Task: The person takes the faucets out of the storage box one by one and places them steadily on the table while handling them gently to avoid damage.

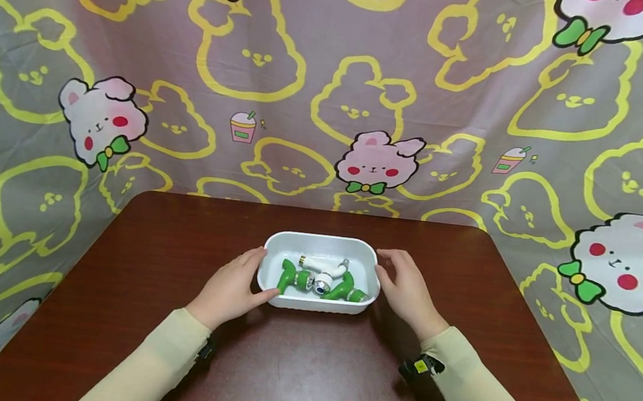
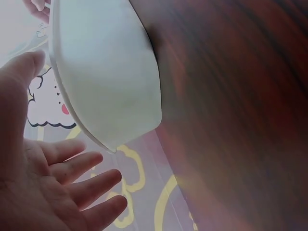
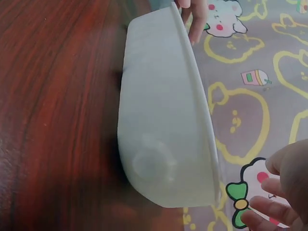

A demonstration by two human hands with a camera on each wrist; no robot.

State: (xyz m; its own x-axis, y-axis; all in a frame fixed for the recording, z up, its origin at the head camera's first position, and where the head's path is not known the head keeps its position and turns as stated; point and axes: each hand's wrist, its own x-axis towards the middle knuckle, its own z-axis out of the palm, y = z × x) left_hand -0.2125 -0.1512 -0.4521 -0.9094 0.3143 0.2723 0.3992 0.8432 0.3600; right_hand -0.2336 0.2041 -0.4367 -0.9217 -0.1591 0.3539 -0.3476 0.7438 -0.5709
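A white oval-cornered plastic tray [image 1: 301,303] stands mid-table, holding several faucet-like fittings. Two are green with chrome ends, one green fitting [image 1: 288,274] at the left and another green fitting [image 1: 342,286] at the right. Between them lies a white fitting [image 1: 320,266] with a brass-coloured end and chrome parts. My left hand [image 1: 230,289] is at the tray's left end, thumb by the front rim; the left wrist view shows its fingers [image 2: 94,192] spread. At the right end is my right hand [image 1: 408,294], fingertips close to the rim, fingers loosely extended.
The dark red-brown wooden table [image 1: 309,369] carries the tray. A grey cloth [image 1: 307,114] printed with yellow outlines and cartoon animals hangs behind and along both sides. Dark bands are worn at both wrists, including a wristband [image 1: 422,366] on the right.
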